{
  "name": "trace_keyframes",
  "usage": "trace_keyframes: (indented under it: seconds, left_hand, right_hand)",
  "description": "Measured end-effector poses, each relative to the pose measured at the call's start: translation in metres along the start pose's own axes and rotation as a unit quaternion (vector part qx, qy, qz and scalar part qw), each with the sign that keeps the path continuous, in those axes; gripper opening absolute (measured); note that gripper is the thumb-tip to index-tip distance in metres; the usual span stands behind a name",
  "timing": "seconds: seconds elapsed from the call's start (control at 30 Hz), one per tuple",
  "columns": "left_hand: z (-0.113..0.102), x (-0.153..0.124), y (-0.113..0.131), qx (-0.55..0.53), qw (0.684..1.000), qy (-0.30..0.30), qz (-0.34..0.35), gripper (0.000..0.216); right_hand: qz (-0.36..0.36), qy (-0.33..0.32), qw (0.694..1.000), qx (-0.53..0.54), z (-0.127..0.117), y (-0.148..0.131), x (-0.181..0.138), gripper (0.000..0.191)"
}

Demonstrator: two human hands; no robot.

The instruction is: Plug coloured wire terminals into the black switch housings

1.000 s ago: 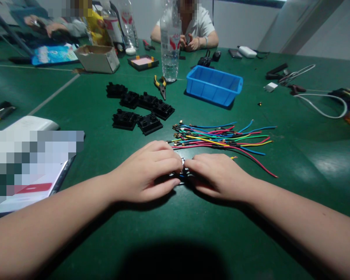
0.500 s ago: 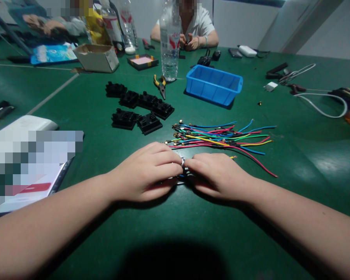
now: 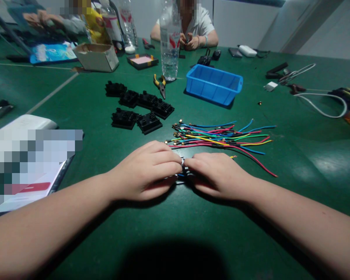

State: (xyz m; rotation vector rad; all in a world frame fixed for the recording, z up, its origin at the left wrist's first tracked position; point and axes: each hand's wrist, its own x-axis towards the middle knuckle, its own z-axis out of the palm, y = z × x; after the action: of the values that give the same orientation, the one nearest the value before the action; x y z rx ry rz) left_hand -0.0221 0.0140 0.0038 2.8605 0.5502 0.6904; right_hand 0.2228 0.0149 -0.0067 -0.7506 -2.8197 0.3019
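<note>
My left hand [image 3: 147,171] and my right hand [image 3: 218,173] rest knuckles-up on the green table [image 3: 175,217], fingertips meeting over a small black part with thin wires [image 3: 183,171]. Both hands are closed round it, and most of it is hidden under the fingers. Just beyond the hands lies a loose bundle of coloured wires [image 3: 221,138] with metal terminals at their left ends. Several black plastic connector housings [image 3: 140,111] lie farther back on the left.
A blue plastic bin [image 3: 214,84], yellow-handled pliers [image 3: 161,84] and a water bottle [image 3: 170,42] stand behind the wires. A cardboard box [image 3: 97,57], white device [image 3: 27,123] and papers lie left. White cable [image 3: 323,105] and tools are at right. Two people sit across the table.
My hands have barely moved and stay closed on the small part. The person at the far left has shifted their hands.
</note>
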Motion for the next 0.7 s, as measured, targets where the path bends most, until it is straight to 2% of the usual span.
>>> trace_keyframes:
  seconds: [0.3,0.7]
  left_hand:
    - [-0.0043,0.0039,0.0046,0.064,0.998,-0.008,0.025,0.009]
    - [-0.0022,0.0006,0.0010,0.088,0.995,0.000,0.039,0.011]
  right_hand:
    - [0.002,-0.008,1.000,-0.004,0.0000,-0.0001,0.0003,0.034]
    - [0.001,0.007,1.000,0.009,-0.0006,-0.0014,0.0014,0.034]
